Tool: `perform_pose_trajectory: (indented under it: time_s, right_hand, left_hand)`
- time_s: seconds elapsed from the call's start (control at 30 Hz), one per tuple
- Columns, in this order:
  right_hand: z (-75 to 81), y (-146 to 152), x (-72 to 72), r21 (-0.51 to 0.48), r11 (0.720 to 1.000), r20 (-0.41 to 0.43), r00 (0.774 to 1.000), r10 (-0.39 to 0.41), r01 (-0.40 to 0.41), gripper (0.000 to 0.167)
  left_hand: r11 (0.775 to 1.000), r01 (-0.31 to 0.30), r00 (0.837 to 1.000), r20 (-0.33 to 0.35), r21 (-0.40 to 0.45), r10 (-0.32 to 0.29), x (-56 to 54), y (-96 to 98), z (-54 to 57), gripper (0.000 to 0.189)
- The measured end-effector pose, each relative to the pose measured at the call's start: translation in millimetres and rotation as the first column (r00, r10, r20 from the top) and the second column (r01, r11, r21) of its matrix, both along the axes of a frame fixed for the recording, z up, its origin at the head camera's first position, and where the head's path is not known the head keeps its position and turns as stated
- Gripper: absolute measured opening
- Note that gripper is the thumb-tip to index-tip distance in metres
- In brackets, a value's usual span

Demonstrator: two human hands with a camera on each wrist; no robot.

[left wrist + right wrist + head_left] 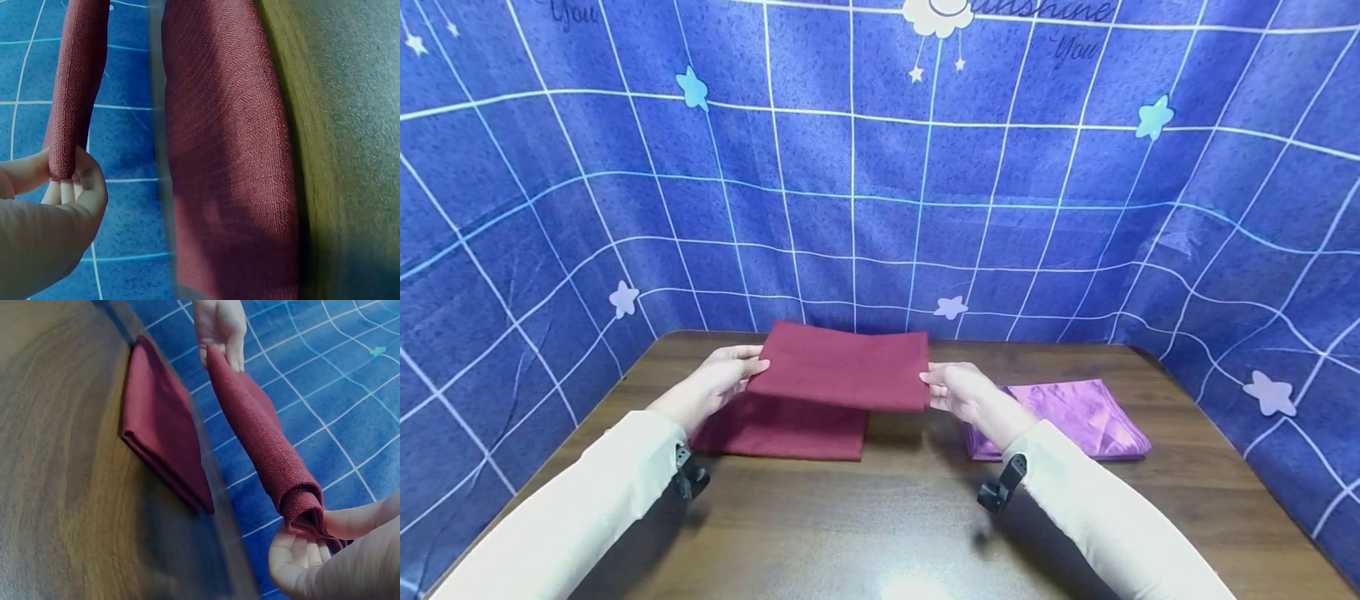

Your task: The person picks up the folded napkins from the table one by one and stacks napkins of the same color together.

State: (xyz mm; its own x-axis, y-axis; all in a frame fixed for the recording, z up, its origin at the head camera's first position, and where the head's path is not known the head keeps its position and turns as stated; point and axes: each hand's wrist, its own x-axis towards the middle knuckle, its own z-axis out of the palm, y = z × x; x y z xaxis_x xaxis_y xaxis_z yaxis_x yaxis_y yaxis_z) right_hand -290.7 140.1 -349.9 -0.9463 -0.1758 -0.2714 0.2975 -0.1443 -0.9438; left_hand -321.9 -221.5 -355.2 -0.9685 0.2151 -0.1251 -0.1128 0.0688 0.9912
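Between my two hands a folded dark red cloth is held up above the table. My left hand pinches its left edge, thumb on top and fingers beneath. At the opposite edge my right hand pinches it the same way; the right wrist view shows the folded layers curling at that end of the raised cloth. Below and slightly left, a second folded dark red cloth lies flat on the table, partly covered from view by the raised one. A gap separates the two cloths in the left wrist view.
A folded shiny purple cloth lies on the right of the brown wooden table, partly behind my right forearm. A blue curtain with white grid lines and stars hangs behind the table and at both sides.
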Motion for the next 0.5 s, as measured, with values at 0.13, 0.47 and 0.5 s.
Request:
perform_pose_trajectory:
  time_s: [0.13, 0.47, 0.5]
  right_hand:
    - [-2.4, -3, 0.0, -0.016, 1.000, -0.003, 1.000, 0.002, -0.002, 0.052]
    - [-3.4, -10, 3.5, -0.043, 0.999, 0.005, 1.000, 0.001, 0.000, 0.054]
    - [-3.7, -11, 4.0, -0.046, 0.999, 0.009, 1.000, -0.003, 0.004, 0.054]
  left_hand:
    - [1.000, -0.006, 1.000, 0.003, 0.013, 0.006, 2.0, -3.3, 0.9, 0.049]
    - [1.000, -0.010, 1.000, 0.015, 0.026, 0.009, 7.1, -12.2, 3.4, 0.046]
    - [1.000, -0.008, 1.000, 0.013, 0.021, 0.008, 7.8, -13.1, 3.5, 0.047]
